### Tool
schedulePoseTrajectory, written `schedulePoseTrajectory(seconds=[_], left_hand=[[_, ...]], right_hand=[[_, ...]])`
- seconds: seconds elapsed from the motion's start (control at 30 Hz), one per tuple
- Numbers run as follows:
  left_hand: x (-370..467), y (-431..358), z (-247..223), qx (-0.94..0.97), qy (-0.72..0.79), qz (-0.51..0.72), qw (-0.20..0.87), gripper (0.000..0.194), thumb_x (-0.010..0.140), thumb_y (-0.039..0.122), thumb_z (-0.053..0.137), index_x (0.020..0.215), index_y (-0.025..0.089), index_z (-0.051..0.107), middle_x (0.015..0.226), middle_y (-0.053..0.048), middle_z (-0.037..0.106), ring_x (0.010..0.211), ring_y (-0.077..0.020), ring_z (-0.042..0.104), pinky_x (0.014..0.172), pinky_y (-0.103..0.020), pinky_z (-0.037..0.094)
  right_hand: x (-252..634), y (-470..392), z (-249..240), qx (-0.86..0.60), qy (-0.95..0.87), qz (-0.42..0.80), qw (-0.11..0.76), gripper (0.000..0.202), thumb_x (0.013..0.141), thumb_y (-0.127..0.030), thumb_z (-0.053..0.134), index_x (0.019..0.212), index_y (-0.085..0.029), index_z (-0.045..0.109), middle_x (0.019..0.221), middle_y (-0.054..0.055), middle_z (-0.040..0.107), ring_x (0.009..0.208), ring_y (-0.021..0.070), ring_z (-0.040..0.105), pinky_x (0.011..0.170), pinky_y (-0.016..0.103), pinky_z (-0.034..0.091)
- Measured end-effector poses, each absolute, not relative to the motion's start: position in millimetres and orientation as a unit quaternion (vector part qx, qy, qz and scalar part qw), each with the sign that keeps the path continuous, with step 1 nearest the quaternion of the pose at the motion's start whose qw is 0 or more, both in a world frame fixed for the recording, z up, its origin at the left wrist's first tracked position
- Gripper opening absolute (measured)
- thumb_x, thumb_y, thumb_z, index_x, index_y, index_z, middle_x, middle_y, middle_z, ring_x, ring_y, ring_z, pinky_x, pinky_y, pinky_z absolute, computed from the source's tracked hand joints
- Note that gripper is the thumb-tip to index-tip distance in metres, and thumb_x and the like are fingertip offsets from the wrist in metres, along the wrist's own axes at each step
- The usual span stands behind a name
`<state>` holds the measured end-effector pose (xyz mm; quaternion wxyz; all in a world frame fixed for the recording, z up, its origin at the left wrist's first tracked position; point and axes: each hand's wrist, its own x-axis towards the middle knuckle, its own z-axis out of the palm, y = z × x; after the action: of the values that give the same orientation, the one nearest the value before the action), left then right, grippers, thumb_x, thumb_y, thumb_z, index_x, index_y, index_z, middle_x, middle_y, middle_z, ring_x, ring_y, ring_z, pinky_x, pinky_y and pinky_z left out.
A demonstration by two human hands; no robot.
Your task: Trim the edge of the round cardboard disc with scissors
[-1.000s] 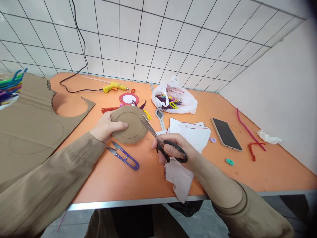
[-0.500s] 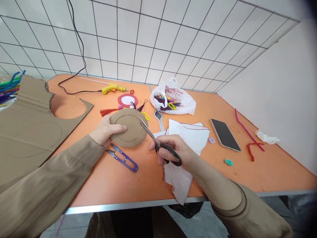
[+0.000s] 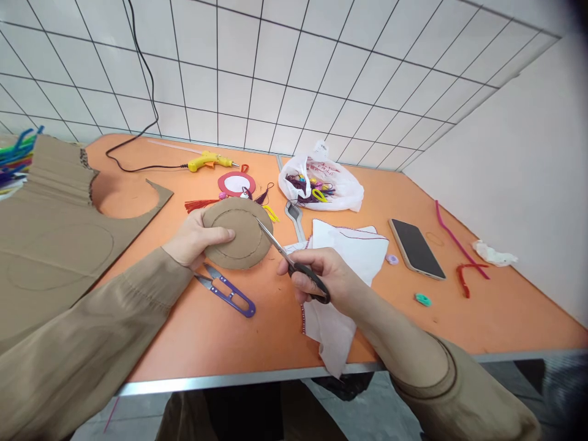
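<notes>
While the left hand (image 3: 192, 240) pinches the disc (image 3: 247, 237) above the table (image 3: 275, 337), thumb on its face, the right hand (image 3: 324, 275) holds scissors (image 3: 277, 245), blades nearly together, tips at the inner line (image 3: 234, 258): best worked, seemingly, with short strokes, disc turned gradually, thumb kept clear.

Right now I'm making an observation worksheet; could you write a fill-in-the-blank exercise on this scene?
The right hand holds black-handled ____.
The left hand holds a disc made of ____.
The hot-glue gun is mainly ____ in colour.
The smartphone lies on a tabletop coloured ____.

Missing words: scissors; cardboard; yellow; orange.
</notes>
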<state>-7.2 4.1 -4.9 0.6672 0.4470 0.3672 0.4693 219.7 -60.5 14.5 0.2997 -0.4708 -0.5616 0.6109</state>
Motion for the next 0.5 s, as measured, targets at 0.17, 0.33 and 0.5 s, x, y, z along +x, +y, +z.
schedulePoseTrajectory(seconds=[0.17,0.33,0.5], left_hand=[[-6.7,4.9,-5.4,0.442,0.381,0.465,0.666,0.045,0.051,0.022,0.084,0.094,0.012,0.075,0.083,-0.009,0.076,0.077,-0.0254,0.071,0.070,-0.034,0.059],[-6.9,6.3,-5.7,0.425,0.385,0.476,0.667,0.045,0.049,0.020,0.084,0.092,0.012,0.075,0.083,-0.009,0.076,0.076,-0.0249,0.071,0.069,-0.034,0.059],[-8.0,5.5,-4.8,0.425,0.373,0.480,0.671,0.041,0.050,0.020,0.083,0.090,0.014,0.076,0.082,-0.007,0.076,0.076,-0.0235,0.070,0.068,-0.032,0.058]], right_hand=[[218.3,-61.1,17.0,-0.475,-0.554,0.609,0.311,0.023,0.064,-0.033,0.070,0.074,-0.015,0.061,0.051,-0.008,0.045,0.044,0.0071,0.050,0.042,0.021,0.040],[218.3,-59.8,15.5,-0.466,-0.555,0.613,0.315,0.024,0.064,-0.034,0.071,0.076,-0.015,0.061,0.051,-0.008,0.046,0.043,0.0065,0.049,0.042,0.020,0.039],[220.4,-59.3,11.7,-0.462,-0.572,0.615,0.284,0.036,0.066,-0.044,0.074,0.083,-0.014,0.061,0.051,-0.004,0.057,0.046,0.0098,0.055,0.044,0.020,0.038]])
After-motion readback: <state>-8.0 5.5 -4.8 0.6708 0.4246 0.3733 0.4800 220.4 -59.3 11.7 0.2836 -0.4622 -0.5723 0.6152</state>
